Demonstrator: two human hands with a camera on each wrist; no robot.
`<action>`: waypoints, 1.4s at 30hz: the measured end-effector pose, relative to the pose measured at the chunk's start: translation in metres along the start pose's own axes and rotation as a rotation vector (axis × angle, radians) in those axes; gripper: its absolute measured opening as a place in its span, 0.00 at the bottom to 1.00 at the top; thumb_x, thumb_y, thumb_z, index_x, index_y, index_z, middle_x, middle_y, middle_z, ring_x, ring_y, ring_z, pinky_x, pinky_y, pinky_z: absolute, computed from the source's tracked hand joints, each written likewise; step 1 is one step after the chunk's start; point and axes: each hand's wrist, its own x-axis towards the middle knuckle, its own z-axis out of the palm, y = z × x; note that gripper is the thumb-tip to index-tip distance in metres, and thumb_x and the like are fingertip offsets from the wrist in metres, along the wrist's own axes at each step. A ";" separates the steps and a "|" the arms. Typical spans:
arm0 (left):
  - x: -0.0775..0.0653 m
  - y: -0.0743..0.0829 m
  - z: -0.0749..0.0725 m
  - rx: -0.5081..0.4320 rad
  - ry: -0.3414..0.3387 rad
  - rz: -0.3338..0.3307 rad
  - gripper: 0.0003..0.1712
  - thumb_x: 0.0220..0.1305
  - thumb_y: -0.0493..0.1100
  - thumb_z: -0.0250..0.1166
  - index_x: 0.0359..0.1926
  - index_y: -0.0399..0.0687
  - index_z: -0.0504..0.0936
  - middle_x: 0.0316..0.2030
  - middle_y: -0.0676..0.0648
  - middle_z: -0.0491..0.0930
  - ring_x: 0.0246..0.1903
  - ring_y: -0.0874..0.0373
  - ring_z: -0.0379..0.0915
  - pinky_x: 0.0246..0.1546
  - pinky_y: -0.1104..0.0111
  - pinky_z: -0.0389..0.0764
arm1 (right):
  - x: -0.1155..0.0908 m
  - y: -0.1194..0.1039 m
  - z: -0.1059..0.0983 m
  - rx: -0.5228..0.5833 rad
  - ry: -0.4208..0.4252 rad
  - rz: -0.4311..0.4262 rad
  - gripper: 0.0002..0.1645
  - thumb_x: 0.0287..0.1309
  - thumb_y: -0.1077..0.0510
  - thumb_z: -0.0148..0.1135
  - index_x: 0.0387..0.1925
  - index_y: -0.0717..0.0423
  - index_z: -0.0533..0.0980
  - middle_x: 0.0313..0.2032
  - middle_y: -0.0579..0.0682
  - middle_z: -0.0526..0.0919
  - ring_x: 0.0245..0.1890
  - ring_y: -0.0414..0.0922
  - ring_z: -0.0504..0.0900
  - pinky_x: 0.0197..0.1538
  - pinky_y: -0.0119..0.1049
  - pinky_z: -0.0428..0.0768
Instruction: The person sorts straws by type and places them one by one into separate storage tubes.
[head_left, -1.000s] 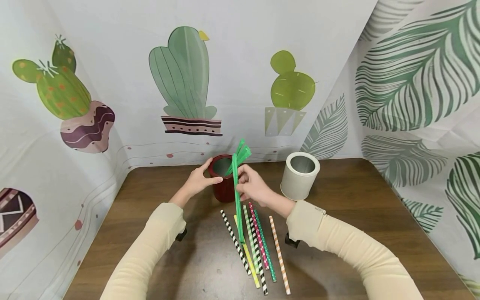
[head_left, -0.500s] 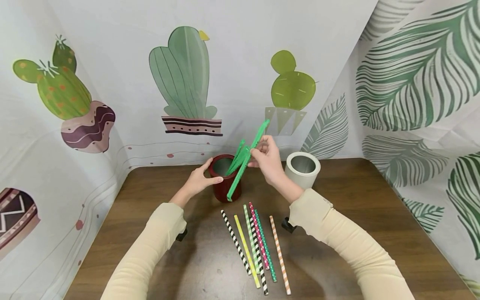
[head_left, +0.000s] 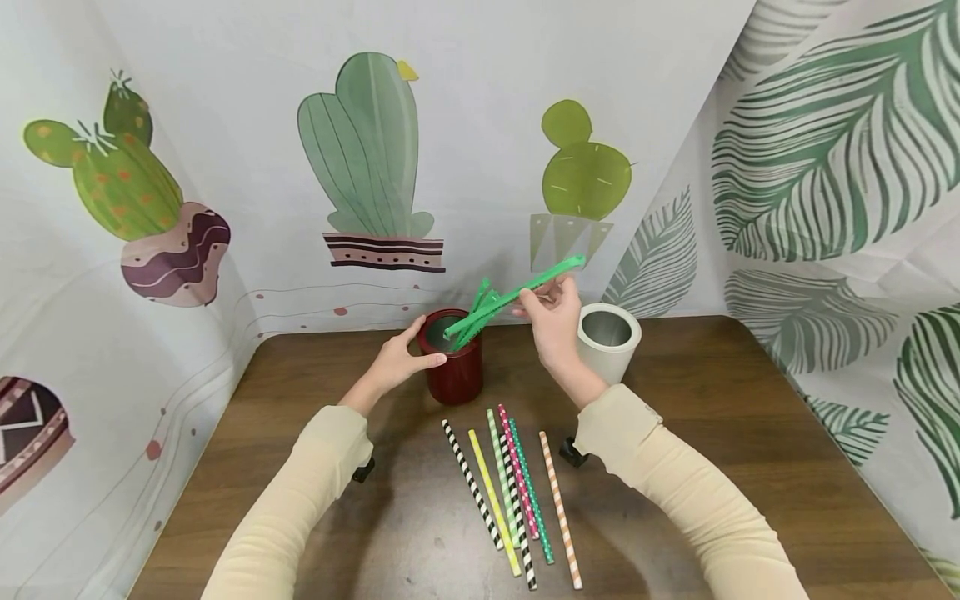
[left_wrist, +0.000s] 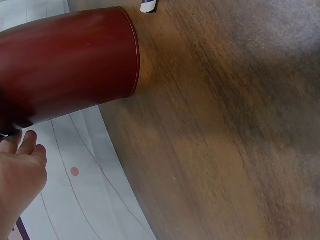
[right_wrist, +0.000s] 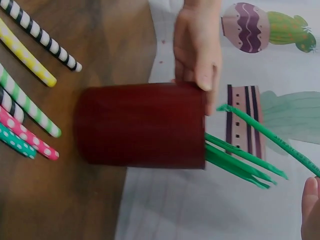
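My left hand (head_left: 396, 360) holds the dark red cup (head_left: 453, 379) at its rim, thumb on the near side and fingers at the far left. Green straws (right_wrist: 235, 162) lean out of the cup's right side. My right hand (head_left: 553, 321) pinches one more green straw (head_left: 517, 295), which lies aslant, its lower left end over the cup's mouth. In the right wrist view that straw's end is just outside the rim, and print shows along it. The left wrist view shows the cup's side (left_wrist: 70, 60) and part of my left hand (left_wrist: 22, 175).
Several patterned straws lie on the brown table (head_left: 675, 467) in front of the cup: black-and-white (head_left: 472, 485), yellow (head_left: 495, 503), pink (head_left: 519, 473) and orange-striped (head_left: 560, 510) among them. A white cup (head_left: 609, 346) stands behind my right wrist. A printed cloth (head_left: 480, 167) hangs behind the table.
My right hand has risen and moved right with the green straw, turning it from nearly upright to a slant over the red cup. The left hand stays at the rim.
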 end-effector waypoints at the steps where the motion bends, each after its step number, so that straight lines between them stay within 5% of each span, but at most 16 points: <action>1: 0.000 0.000 0.000 0.001 0.001 0.000 0.53 0.45 0.65 0.63 0.68 0.59 0.47 0.67 0.47 0.50 0.66 0.50 0.44 0.61 0.51 0.56 | -0.002 0.003 0.000 -0.008 0.003 0.003 0.14 0.49 0.73 0.53 0.28 0.53 0.62 0.25 0.45 0.73 0.24 0.41 0.80 0.27 0.29 0.79; 12: 0.000 0.001 -0.001 -0.002 0.001 -0.004 0.54 0.45 0.64 0.64 0.68 0.55 0.47 0.67 0.47 0.49 0.66 0.49 0.44 0.60 0.50 0.56 | -0.018 0.034 0.003 -0.127 -0.033 0.051 0.07 0.53 0.70 0.52 0.30 0.59 0.65 0.26 0.48 0.73 0.26 0.39 0.81 0.28 0.29 0.79; 16: 0.000 0.002 -0.001 -0.001 -0.001 -0.009 0.54 0.45 0.64 0.64 0.68 0.56 0.47 0.67 0.47 0.49 0.66 0.49 0.44 0.60 0.50 0.57 | -0.021 0.037 0.006 -0.171 -0.071 0.070 0.04 0.54 0.69 0.52 0.32 0.64 0.66 0.27 0.57 0.74 0.27 0.43 0.82 0.30 0.34 0.80; 22: -0.002 0.004 -0.001 0.004 0.000 -0.013 0.54 0.44 0.65 0.63 0.68 0.56 0.47 0.67 0.47 0.49 0.66 0.49 0.45 0.60 0.50 0.57 | -0.028 0.037 0.014 -0.301 -0.102 0.041 0.04 0.54 0.68 0.52 0.29 0.68 0.67 0.27 0.69 0.75 0.23 0.33 0.78 0.31 0.35 0.78; 30: -0.006 0.008 0.000 0.003 -0.006 -0.033 0.52 0.47 0.63 0.63 0.68 0.56 0.46 0.67 0.47 0.48 0.66 0.48 0.43 0.60 0.50 0.56 | -0.027 0.064 0.013 -0.441 -0.132 0.016 0.07 0.54 0.62 0.56 0.25 0.62 0.71 0.23 0.61 0.77 0.25 0.48 0.76 0.28 0.28 0.71; 42: -0.005 0.007 0.000 0.013 -0.009 -0.036 0.52 0.46 0.65 0.62 0.68 0.61 0.45 0.68 0.48 0.47 0.67 0.49 0.42 0.60 0.50 0.56 | -0.027 0.077 0.015 -0.550 -0.126 0.095 0.07 0.50 0.57 0.59 0.24 0.57 0.73 0.21 0.49 0.75 0.22 0.36 0.69 0.26 0.29 0.68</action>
